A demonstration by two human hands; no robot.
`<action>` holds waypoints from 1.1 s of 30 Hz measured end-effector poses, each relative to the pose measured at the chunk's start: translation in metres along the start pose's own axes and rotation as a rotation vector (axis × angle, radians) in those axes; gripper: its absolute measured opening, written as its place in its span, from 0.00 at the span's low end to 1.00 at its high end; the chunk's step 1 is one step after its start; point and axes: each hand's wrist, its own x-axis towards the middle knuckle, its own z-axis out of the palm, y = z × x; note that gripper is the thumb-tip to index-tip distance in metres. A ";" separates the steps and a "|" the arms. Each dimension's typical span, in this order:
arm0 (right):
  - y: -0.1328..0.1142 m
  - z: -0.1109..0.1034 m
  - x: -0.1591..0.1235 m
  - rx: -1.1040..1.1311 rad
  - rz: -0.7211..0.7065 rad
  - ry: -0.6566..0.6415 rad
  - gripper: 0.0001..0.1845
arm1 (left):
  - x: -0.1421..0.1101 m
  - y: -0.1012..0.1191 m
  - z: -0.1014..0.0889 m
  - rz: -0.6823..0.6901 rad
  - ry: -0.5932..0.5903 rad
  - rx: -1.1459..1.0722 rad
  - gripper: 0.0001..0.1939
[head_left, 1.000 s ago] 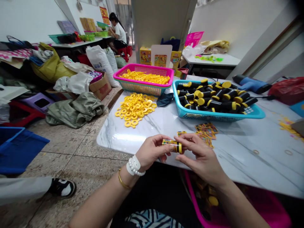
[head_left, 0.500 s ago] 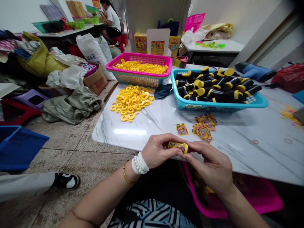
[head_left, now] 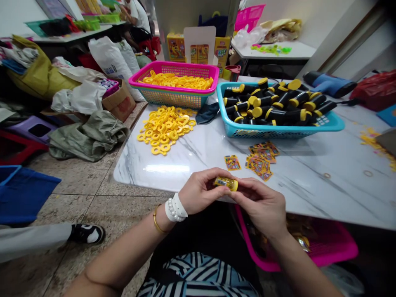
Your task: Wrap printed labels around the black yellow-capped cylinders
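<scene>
Between both hands, just over the table's front edge, is a small tube [head_left: 225, 182] with a yellow cap and a printed wrap. My left hand [head_left: 202, 190] is closed around its body. The fingers of my right hand [head_left: 261, 202] pinch it at the capped end. Beyond the hands, one printed label [head_left: 232, 162] lies by itself, with a loose pile of similar labels [head_left: 262, 160] to its right. A blue basket [head_left: 284, 131] farther back is heaped with black tubes with yellow caps. Yellow ring-shaped pieces [head_left: 167, 128] are piled at the left of the table.
A pink basket [head_left: 213, 84] of yellow pieces stands at the back. Beneath the table, near my lap, sits another pink basket [head_left: 334, 258]. A blue heat-gun-like tool [head_left: 332, 85] lies at the right. Another person's shoe [head_left: 88, 234] is on the floor at left.
The tube has turned in my fingers, so a different side of its wrap faces up. Both hands appear slightly farther left, and the whole view has shifted a little.
</scene>
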 end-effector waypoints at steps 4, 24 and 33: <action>-0.002 -0.007 0.003 0.218 0.244 -0.129 0.16 | 0.004 0.007 -0.002 -0.161 -0.059 -0.033 0.19; -0.015 -0.015 -0.008 0.203 -0.047 -0.124 0.06 | -0.009 0.003 0.029 -0.465 -0.075 -0.604 0.27; -0.015 -0.024 -0.022 0.131 -0.069 -0.047 0.12 | -0.010 0.003 0.039 -0.498 -0.112 -0.675 0.26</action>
